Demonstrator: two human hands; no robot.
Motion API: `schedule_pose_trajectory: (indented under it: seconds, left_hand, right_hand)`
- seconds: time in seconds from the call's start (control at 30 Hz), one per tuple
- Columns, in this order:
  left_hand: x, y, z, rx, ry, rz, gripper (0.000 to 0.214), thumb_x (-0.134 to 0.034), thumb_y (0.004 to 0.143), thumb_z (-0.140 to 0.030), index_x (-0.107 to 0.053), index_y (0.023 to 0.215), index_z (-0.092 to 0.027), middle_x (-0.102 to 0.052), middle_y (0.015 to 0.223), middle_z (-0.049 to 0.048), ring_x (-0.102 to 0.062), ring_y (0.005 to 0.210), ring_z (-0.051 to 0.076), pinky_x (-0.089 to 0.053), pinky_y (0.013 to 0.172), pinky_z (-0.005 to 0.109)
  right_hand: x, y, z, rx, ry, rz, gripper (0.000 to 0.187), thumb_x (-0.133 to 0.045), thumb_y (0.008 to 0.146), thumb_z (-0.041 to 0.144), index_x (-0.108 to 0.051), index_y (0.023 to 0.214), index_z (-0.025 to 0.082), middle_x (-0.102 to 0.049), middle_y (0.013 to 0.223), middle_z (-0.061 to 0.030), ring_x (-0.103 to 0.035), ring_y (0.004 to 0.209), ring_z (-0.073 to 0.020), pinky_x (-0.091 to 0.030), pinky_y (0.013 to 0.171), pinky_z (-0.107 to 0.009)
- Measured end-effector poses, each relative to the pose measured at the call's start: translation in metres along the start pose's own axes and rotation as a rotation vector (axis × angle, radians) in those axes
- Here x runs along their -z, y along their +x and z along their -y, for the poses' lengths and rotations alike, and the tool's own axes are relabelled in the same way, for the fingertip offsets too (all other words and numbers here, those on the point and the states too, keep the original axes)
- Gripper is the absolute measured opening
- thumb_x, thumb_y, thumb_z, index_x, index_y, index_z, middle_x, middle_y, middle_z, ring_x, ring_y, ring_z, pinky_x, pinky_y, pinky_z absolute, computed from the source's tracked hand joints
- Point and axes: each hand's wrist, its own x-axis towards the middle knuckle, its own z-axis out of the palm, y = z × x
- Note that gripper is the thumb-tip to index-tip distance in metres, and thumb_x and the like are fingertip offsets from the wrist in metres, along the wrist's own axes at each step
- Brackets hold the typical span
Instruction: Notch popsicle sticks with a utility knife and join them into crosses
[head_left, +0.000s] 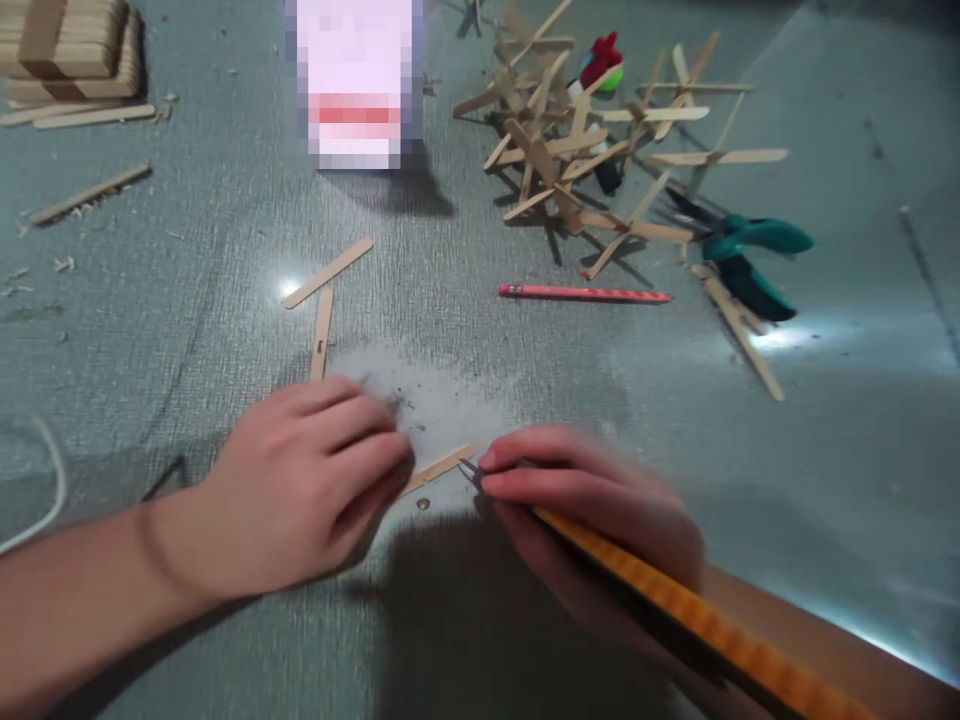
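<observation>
Gripping orange tool [697, 620], pinning stick [439, 467]

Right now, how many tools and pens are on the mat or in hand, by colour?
Orange: 1, the tool held in the right hand.
Teal: 1, the pliers.
Red: 1, the pen.
Total: 3.
The left hand holds down a stick.

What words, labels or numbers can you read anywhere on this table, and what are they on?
None can be read.
White container: its face is pixelated, only a red band shows.
Red pencil: any print is too small.
Craft stick: one small dark mark, unreadable.
Orange-handled tool in the right hand: pattern blurred.
</observation>
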Motion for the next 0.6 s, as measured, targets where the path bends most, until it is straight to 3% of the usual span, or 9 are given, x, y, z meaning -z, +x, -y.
schedule_pose_trajectory:
  seconds: [0.07, 0.13, 0.23, 0.43, 0.6]
  left_hand:
    - [0.002, 0.005, 0.006, 0.007, -0.035, 0.065, 0.023, -0.058, 0.094, -0.027, -0.07, 0.113, -0.024, -0.068, 0.11, 0.0074, -0.061, 0.105, 0.026, -0.05, 0.094, 0.048]
    - [0.003, 0.007, 0.008, -0.03, -0.023, 0.12, 0.032, -0.056, 0.095, -0.029, -0.067, 0.124, -0.03, -0.063, 0.129, 0.0085, -0.052, 0.126, 0.033, -0.037, 0.11, 0.062]
    - [0.002, 0.005, 0.007, -0.073, 0.031, 0.2, 0.04, -0.054, 0.094, -0.029, -0.062, 0.133, -0.036, -0.049, 0.151, 0.0071, -0.036, 0.145, 0.039, -0.018, 0.117, 0.074]
    - [0.001, 0.002, 0.006, -0.102, 0.061, 0.244, 0.053, -0.055, 0.092, -0.027, -0.052, 0.143, -0.038, -0.034, 0.163, 0.0065, -0.023, 0.153, 0.039, -0.015, 0.119, 0.073]
    - [0.001, 0.002, 0.007, -0.083, 0.099, 0.295, 0.053, -0.052, 0.093, -0.03, -0.049, 0.145, -0.04, -0.031, 0.164, 0.0056, -0.015, 0.155, 0.037, -0.013, 0.12, 0.07]
  right_hand:
    - [0.001, -0.002, 0.0, -0.015, 0.004, 0.017, 0.022, -0.061, 0.085, 0.003, -0.069, 0.093, 0.023, -0.073, 0.092, -0.0037, -0.073, 0.079, -0.0135, -0.061, 0.071, -0.025]
    - [0.002, 0.0, -0.001, -0.026, 0.022, 0.041, 0.022, -0.059, 0.086, 0.004, -0.068, 0.095, 0.023, -0.073, 0.093, -0.0038, -0.073, 0.081, -0.0138, -0.061, 0.072, -0.026]
    - [0.002, 0.002, -0.002, -0.021, 0.05, 0.076, 0.022, -0.057, 0.087, 0.005, -0.067, 0.095, 0.023, -0.074, 0.093, -0.0032, -0.073, 0.082, -0.0129, -0.061, 0.072, -0.024]
    - [0.003, 0.0, 0.003, -0.067, 0.114, 0.08, 0.021, -0.065, 0.081, 0.005, -0.067, 0.091, 0.024, -0.075, 0.086, -0.0018, -0.073, 0.074, -0.014, -0.062, 0.066, -0.025]
    - [0.008, -0.011, -0.001, -0.217, 0.276, -0.085, 0.008, -0.068, 0.085, 0.021, -0.069, 0.084, 0.029, -0.073, 0.08, -0.0012, -0.072, 0.069, -0.0189, -0.062, 0.063, -0.031]
